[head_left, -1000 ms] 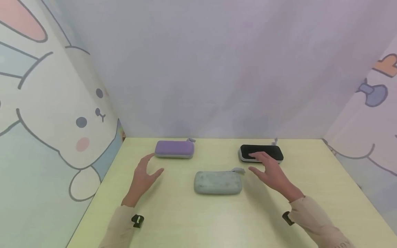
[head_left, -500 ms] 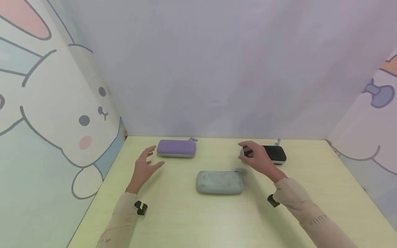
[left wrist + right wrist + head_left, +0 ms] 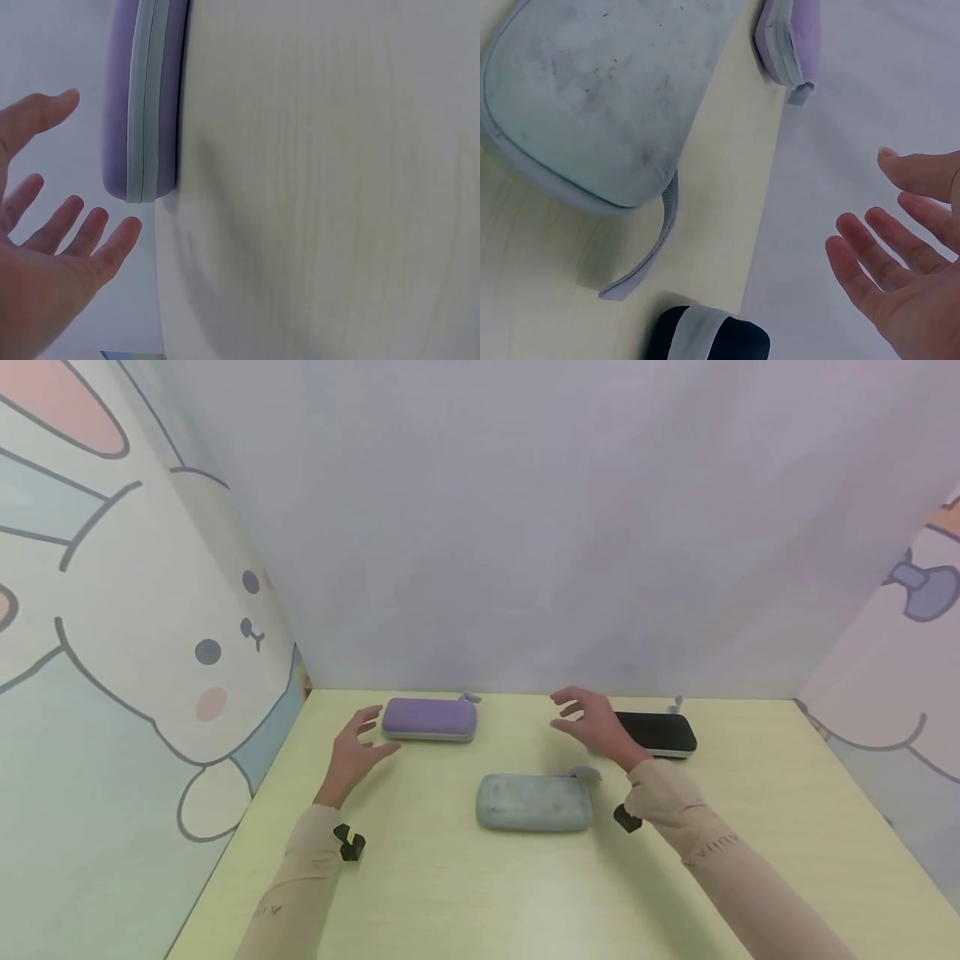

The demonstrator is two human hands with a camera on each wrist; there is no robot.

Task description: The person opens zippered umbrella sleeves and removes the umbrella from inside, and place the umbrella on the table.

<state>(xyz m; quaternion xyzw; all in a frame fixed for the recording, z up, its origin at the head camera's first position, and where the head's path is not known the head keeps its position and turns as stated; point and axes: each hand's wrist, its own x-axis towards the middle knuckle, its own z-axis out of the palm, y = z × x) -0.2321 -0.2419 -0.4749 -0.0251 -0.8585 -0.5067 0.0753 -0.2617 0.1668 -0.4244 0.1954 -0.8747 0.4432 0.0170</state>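
Note:
My left hand (image 3: 354, 752) hovers at the left end of a purple zip case (image 3: 429, 718), thumb and fingers spread apart with nothing between them. In the left wrist view the case's pale zip band (image 3: 146, 105) faces the hand. My right hand (image 3: 592, 720) is raised over the far part of the table, its fingers relaxed and holding nothing. Behind its wrist lies a black zip case (image 3: 656, 732) with a white edge, its left end hidden. Nearer to me sits a grey-green mottled zip case (image 3: 534, 802); its fabric pull tab (image 3: 656, 247) shows in the right wrist view.
The cases rest on a pale yellow table (image 3: 450, 893). A lilac-grey curtain (image 3: 525, 527) closes off the back edge. Cartoon-printed panels (image 3: 135, 610) stand along both sides. Each wrist carries a small black camera mount (image 3: 349, 843).
My right hand has moved left from above the black case toward the gap between the purple and black cases. The left hand has shifted slightly forward. All the cases stay in place.

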